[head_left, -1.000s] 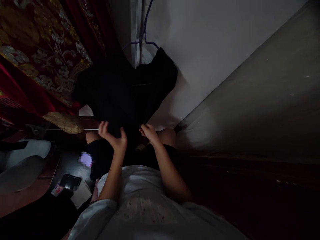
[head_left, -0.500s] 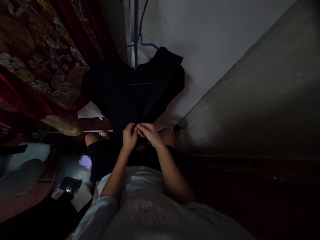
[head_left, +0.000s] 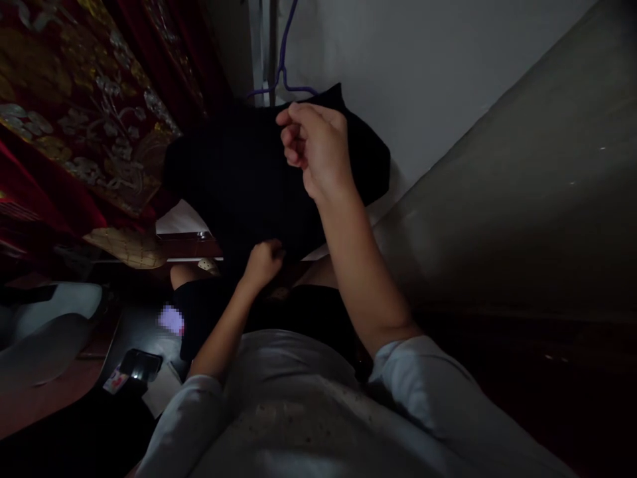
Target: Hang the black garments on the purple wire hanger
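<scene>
Your left hand (head_left: 263,263) pinches the black shirt (head_left: 233,166) low down. Your right hand (head_left: 318,146), thumb and forefinger pressed together, is raised before it, near the purple hanger (head_left: 283,68).

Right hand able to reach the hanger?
Likely yes: the right hand looks near the hanger, nothing visibly blocking its bare neck, though the garment covers its lower part.

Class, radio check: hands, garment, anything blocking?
Left hand curled at lower black garment. Right hand raised before its upper part; both grips unclear. Garment on purple hanger, partly hidden by right hand.
</scene>
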A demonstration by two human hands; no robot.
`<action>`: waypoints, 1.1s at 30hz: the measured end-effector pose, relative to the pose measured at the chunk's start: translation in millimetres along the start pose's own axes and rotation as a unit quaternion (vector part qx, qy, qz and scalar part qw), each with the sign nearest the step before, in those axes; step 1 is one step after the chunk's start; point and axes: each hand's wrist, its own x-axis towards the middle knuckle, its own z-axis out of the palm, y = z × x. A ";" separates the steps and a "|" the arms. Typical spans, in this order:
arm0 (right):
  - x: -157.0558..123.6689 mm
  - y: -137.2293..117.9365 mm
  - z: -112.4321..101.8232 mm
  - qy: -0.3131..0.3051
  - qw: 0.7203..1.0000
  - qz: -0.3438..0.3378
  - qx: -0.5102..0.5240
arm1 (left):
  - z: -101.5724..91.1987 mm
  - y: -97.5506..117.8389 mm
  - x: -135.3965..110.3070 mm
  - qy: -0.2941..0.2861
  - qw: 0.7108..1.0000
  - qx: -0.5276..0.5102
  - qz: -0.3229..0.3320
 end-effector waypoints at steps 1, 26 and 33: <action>-3.1 -1.2 -0.1 -0.005 1.000 -0.007 -0.019 | -13.6 13.8 7.8 -0.011 0.999 0.007 0.046; -93.0 96.7 10.1 0.008 0.997 0.013 -0.075 | -201.2 14.8 113.9 0.265 0.877 -0.400 -0.026; -114.4 123.7 -3.2 0.047 0.993 0.098 0.041 | -93.1 -46.6 30.3 0.271 0.894 -0.332 -0.134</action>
